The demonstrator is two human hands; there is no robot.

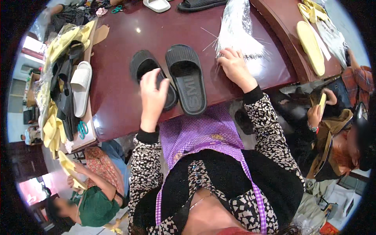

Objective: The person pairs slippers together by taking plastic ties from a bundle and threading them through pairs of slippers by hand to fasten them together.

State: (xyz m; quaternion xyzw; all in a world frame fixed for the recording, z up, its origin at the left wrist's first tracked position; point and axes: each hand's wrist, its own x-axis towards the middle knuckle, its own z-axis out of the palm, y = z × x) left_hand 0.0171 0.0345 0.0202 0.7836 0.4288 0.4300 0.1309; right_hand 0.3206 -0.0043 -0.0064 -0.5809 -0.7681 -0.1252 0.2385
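Note:
A pair of black slide slippers lies side by side on the dark red table in front of me: the left slipper [144, 58] and the right slipper [192, 82], which has raised lettering on its insole. My left hand [153, 92] is over the left slipper, hiding part of it, fingers apart and apparently holding nothing. Right of the pair, my right hand [236, 67] has its fingers bent and closed at the near edge of a bundle of thin white plastic strands [241, 43]. The bundle spreads out of a clear plastic bag [238, 11]; its stray ends stick out sideways.
On the left, a table holds a white slide [81, 90], black slippers [64, 84], yellow pieces [55, 129] and teal scissors [82, 129]. More slides lie along the table's far edge. A yellow sole [310, 49] rests at right. Co-workers sit on both sides, handling yellow pieces.

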